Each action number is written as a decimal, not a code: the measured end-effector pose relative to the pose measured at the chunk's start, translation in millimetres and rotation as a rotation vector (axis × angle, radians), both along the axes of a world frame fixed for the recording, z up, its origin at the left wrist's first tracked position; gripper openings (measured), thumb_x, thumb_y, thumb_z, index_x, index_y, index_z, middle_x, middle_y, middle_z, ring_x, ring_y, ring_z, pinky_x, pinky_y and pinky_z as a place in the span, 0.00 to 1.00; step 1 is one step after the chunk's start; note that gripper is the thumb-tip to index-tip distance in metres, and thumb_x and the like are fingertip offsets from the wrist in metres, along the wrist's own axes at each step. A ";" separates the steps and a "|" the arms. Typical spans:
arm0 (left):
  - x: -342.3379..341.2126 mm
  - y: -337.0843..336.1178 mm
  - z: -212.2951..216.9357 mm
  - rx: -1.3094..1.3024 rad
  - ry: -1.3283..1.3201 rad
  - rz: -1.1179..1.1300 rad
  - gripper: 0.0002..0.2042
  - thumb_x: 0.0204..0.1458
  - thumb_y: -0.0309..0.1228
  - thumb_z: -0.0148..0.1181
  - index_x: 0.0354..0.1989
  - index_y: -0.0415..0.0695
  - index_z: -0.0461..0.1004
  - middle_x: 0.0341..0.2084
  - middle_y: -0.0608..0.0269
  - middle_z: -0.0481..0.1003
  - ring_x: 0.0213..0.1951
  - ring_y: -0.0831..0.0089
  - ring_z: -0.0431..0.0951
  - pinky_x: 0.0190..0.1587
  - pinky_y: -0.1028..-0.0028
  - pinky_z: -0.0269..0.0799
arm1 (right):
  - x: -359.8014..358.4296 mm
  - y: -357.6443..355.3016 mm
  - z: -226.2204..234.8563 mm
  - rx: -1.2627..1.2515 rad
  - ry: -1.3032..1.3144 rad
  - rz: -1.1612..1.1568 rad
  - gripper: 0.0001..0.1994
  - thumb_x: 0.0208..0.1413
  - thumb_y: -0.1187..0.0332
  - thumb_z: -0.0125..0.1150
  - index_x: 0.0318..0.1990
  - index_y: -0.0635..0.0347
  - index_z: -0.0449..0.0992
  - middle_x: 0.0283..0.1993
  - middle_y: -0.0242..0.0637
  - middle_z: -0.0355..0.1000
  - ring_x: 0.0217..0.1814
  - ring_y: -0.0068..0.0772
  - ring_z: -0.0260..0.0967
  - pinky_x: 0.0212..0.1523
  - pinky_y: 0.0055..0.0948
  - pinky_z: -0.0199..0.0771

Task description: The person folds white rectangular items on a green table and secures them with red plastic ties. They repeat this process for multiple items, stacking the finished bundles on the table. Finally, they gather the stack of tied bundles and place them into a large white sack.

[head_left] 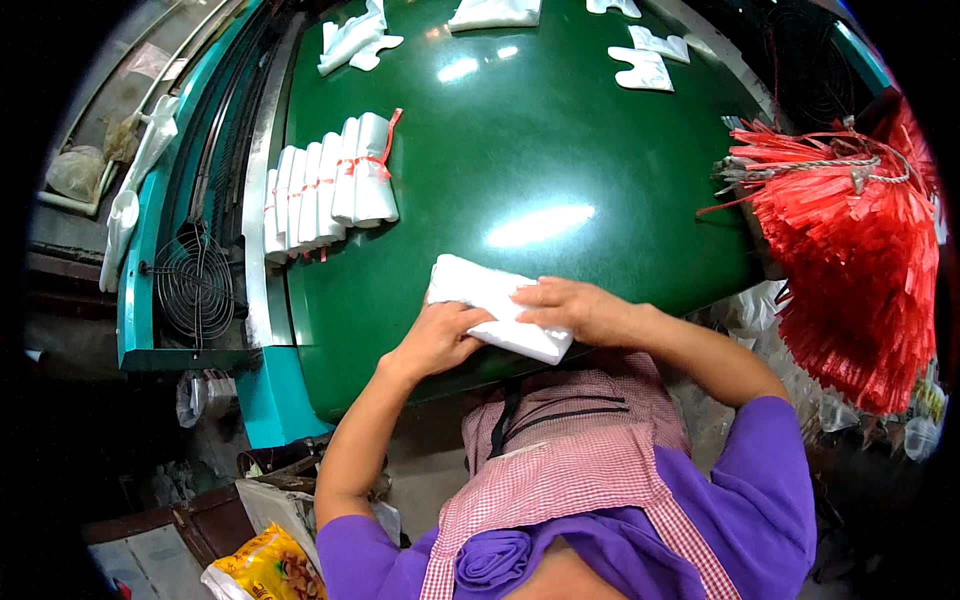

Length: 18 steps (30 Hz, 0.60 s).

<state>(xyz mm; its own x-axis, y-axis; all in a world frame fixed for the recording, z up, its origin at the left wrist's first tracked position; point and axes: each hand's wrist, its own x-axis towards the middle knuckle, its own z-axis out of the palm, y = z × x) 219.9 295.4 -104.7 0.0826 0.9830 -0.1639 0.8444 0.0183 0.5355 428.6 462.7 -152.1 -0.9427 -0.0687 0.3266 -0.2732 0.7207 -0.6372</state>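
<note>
A folded bundle of white plastic bags (485, 290) lies at the near edge of the green table, slightly aslant. My left hand (438, 338) grips its near left side, fingers bent against the plastic. Over its right end rests my right hand (580, 308), fingers curved across the top and pressing on it. Farther left, a row of rolled white bag bundles (325, 185) sits side by side, each tied with red string.
The green table (640, 210) fills the middle, with loose white bags (355, 38) at its far side. Red plastic ties (840, 260) hang in a thick bunch at the right edge. A teal metal frame with a round wire fan guard (193, 285) runs along the left.
</note>
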 end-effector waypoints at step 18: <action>54.8 -12.3 4.5 0.292 0.318 -0.109 0.18 0.45 0.32 0.61 0.47 0.44 0.72 0.49 0.48 0.70 0.52 0.48 0.69 0.53 0.50 0.63 | 24.2 -30.1 34.2 0.494 -0.071 -0.249 0.29 0.46 0.55 0.64 0.50 0.70 0.69 0.55 0.58 0.65 0.60 0.53 0.59 0.58 0.42 0.61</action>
<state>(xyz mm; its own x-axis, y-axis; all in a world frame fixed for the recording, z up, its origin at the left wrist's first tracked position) 274.7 283.1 -100.1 0.1789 0.9801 0.0855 0.9565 -0.1936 0.2184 452.8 432.6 -118.0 -0.9686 0.0302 0.2469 -0.0251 0.9757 -0.2175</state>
